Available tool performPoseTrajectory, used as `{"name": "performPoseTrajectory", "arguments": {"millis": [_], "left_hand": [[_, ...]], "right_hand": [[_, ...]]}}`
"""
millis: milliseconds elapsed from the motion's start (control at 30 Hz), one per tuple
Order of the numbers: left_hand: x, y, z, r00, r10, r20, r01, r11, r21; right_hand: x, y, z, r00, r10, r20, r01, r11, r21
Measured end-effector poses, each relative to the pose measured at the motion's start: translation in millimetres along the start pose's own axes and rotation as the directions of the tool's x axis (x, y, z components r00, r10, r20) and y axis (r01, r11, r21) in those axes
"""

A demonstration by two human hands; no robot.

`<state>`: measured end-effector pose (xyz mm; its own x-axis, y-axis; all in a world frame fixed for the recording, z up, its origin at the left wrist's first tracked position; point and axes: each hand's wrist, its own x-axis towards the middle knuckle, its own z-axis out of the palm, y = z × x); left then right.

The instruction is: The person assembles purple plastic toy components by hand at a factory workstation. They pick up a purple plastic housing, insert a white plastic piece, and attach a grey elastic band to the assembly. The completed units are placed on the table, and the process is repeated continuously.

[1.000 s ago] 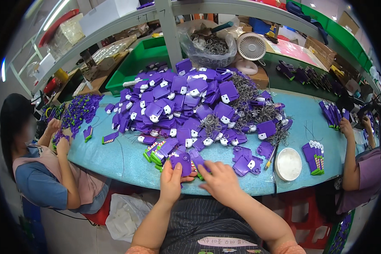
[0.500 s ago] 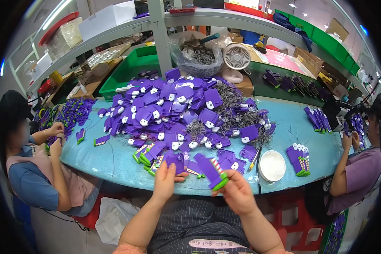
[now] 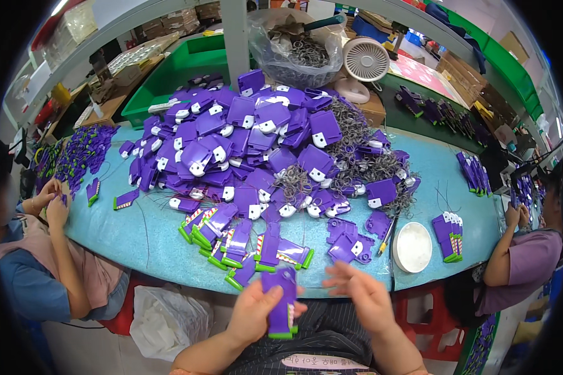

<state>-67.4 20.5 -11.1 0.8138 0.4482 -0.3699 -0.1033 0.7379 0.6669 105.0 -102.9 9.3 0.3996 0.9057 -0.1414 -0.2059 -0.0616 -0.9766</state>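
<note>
My left hand [image 3: 251, 312] is closed around a purple plastic toy part [image 3: 279, 294] with a green end and a red-and-white striped strip, held just off the table's near edge. To its right, my right hand [image 3: 364, 299] has its fingers spread and holds nothing; they are slightly blurred. Several striped parts with green ends [image 3: 236, 240] lie loosely in front of my hands. Beyond them rises a large heap of purple shells [image 3: 231, 137] with white corners. A few loose purple shells [image 3: 344, 240] rest flat beyond my right hand.
Grey wire rings [image 3: 356, 159] tangle over the heap's right side. A white round tub [image 3: 413, 247] and a yellow-tipped tool [image 3: 385, 240] sit at right, near a row of striped parts [image 3: 449, 236]. Behind stand a fan [image 3: 366, 60] and green tray [image 3: 162, 78]. People work on both sides.
The striped part from my right hand and the purple piece from my left now appear as one part in my left hand. My right hand has let go and opened. The view has shifted.
</note>
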Motion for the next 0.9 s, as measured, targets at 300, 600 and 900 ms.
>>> {"name": "performPoseTrajectory", "arguments": {"millis": [300,600,900], "left_hand": [[-7.1,-42.3,16.2,0.906,-0.341,0.251,0.336,0.940,0.065],[-16.4,-17.7,30.4,0.982,0.165,0.092,-0.173,0.982,0.083],[-13.1,-30.0,31.1,0.943,0.297,0.150,-0.332,0.801,0.499]], "right_hand": [[26.1,-28.1,21.0,0.999,-0.018,-0.033,0.015,0.996,-0.093],[-9.2,-7.9,26.4,0.740,-0.671,0.045,0.446,0.441,-0.779],[-6.5,-6.7,18.7,0.708,-0.704,0.055,0.404,0.340,-0.849]]}}
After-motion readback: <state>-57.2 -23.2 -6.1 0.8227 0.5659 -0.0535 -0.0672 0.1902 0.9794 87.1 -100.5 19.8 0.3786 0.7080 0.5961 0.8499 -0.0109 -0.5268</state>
